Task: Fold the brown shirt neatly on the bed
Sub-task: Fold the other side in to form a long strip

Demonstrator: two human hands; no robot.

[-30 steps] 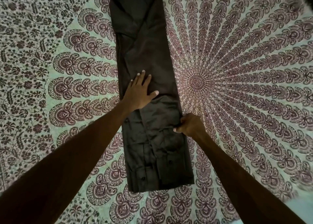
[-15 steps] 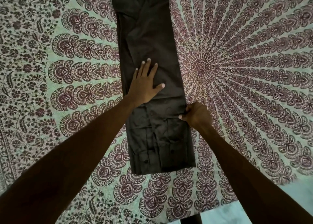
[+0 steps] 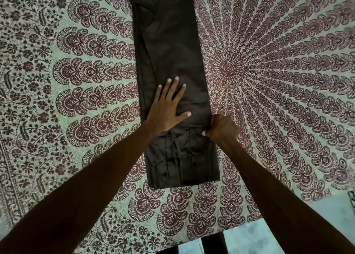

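Note:
The brown shirt (image 3: pixel 169 48) lies on the bed as a long narrow strip running away from me, its sides folded in and its buttoned cuffs near the close end. My left hand (image 3: pixel 167 109) lies flat on the strip's middle, fingers spread. My right hand (image 3: pixel 222 128) is closed around the shirt's right edge, just right of the left hand. The shirt's far end runs out of the top of the view.
A bedsheet (image 3: pixel 278 71) with a maroon and pale green mandala print covers the bed. The bed's near edge (image 3: pixel 226 232) runs along the bottom right, with pale floor (image 3: pixel 255 242) beyond it.
The view has shifted, so the shirt sits higher and its collar end is cut off. My left hand slid a little farther up the strip; my right hand kept its grip on the right edge.

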